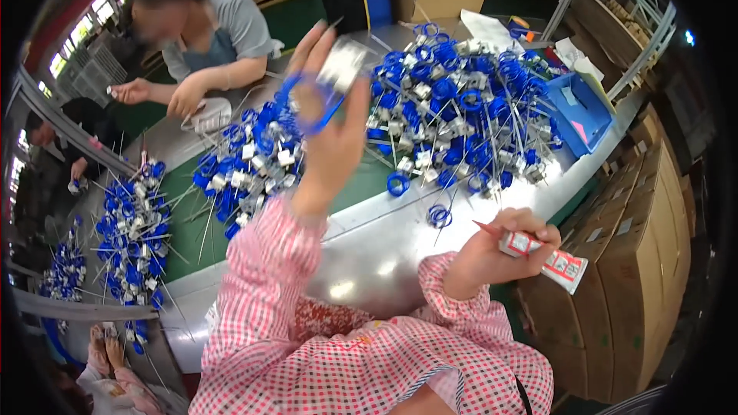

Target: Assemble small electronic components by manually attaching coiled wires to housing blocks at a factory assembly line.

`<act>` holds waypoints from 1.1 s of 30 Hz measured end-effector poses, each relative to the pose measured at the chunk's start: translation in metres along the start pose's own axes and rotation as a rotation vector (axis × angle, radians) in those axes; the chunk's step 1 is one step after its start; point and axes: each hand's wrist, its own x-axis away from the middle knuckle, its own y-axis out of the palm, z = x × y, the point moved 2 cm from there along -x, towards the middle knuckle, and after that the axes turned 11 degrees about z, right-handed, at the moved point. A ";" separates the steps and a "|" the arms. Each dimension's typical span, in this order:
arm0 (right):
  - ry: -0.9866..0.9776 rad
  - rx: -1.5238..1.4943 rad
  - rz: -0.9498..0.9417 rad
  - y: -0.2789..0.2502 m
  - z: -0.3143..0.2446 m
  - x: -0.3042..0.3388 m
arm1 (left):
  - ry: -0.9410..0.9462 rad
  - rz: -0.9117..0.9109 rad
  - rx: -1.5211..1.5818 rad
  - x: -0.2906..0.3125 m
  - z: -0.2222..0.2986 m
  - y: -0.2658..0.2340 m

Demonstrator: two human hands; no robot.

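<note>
My left hand [336, 154] is raised over the metal worktable [369, 250], its fingers closed around a part with a silver-white block [344, 65] and a blue coil. Motion blurs that part, so its details do not show. Lower and to the right, my right hand [492, 250] grips a squeeze tube [565, 269], white with red-orange markings and a pointed red nozzle aimed left. Beyond my hands lies a large heap of similar parts [461, 119], with blue coils, silver blocks and thin metal rods. One loose blue coil [439, 217] rests near the table's front edge.
A green conveyor belt [184, 238] runs along the table, carrying more piles of parts [132, 238]. Across it a co-worker [223, 38] handles something small. A blue tray [576, 119] sits at the heap's right. Stacked cardboard boxes [623, 261] stand right of me.
</note>
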 end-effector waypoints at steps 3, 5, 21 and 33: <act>-0.005 0.090 0.081 -0.029 0.006 -0.019 | 0.200 0.175 0.158 -0.034 -0.038 0.100; -0.314 0.448 0.120 -0.052 0.006 -0.039 | -0.207 0.150 0.492 -0.028 -0.054 0.178; 0.074 0.512 -0.053 -0.048 0.038 -0.030 | 0.552 -0.539 -0.117 -0.165 0.006 0.079; -0.043 0.192 -0.327 0.032 0.003 0.036 | 0.543 -0.484 -0.003 -0.115 0.122 -0.117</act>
